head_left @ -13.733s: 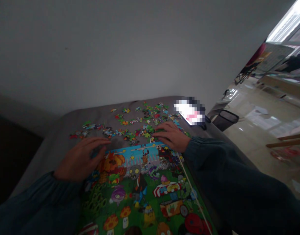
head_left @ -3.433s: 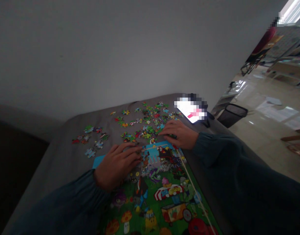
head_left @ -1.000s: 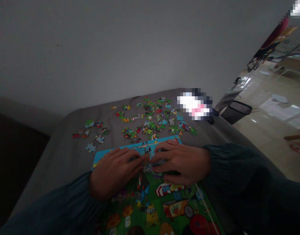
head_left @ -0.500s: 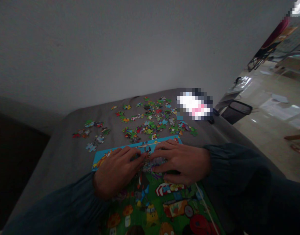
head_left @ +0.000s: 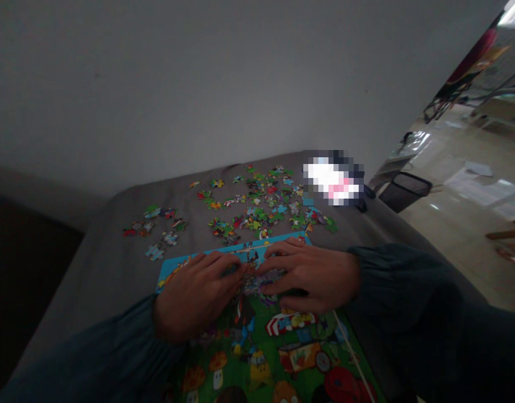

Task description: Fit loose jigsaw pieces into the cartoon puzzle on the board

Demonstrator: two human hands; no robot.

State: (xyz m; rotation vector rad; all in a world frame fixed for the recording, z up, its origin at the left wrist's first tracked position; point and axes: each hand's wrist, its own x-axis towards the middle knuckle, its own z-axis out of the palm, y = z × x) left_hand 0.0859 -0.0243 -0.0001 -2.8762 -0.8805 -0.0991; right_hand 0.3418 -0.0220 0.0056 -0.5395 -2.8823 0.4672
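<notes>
Dim, underexposed pic. Daylight enters from upper right w/ glare on the glossy floor [head_left: 463, 207]. Sleeves and left edge sink into shadow. Wide-angle bending at edges; loose pieces [head_left: 257, 207] soft, grainy.

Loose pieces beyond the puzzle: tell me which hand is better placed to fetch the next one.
Probably the right hand. It lies at the puzzle top edge just below the densest cluster of loose pieces. The left hand sits farther from that cluster, with only a few scattered pieces beyond it.
</notes>
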